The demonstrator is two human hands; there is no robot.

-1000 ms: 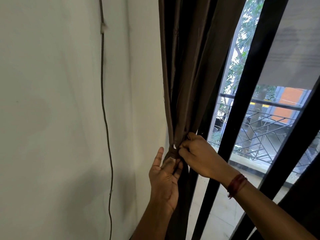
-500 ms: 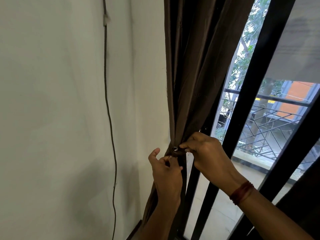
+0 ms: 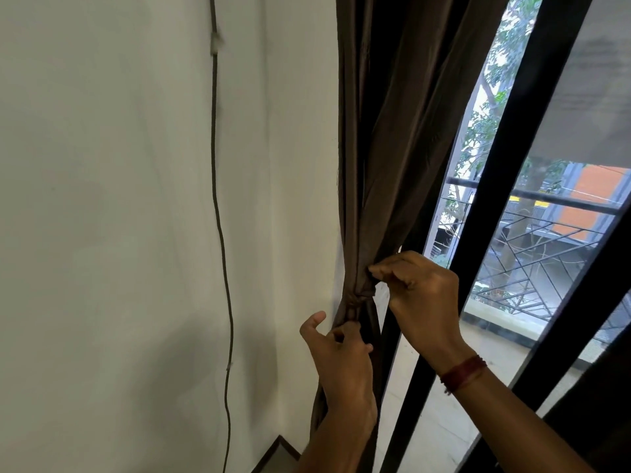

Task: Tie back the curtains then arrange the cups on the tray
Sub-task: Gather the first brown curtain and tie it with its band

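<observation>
Both grips are on the curtain [image 3: 392,131]. It's dark brown, hanging between the pale wall [image 3: 119,199] and the black window frame [image 3: 505,199], and it's bunched into a narrow neck about level with the hands.

A tie band [image 3: 355,300] in the same brown wraps that neck and looks knotted. The cloth flares out above and below it.

Right grip [image 3: 423,295]: we see thumb and forefinger pressed together, pinching a curtain fold just above the band on its window side. The other fingers are curled under. The hand is to the right of the neck, with a red thread band [image 3: 462,372] on the wrist.

Left grip [image 3: 345,363]: this one comes up from below with fingers curled onto the bunched curtain right under the band, fingertips touching the cloth. The thumb sticks out left, clear of the fabric. We can't tell if it holds a band end or only the curtain.

So the neck sits between the two grips, right one above and left one below, both in contact.

A thin cable [image 3: 218,199] runs down the wall, well left of the curtain. A balcony railing [image 3: 532,196] shows through the glass.
</observation>
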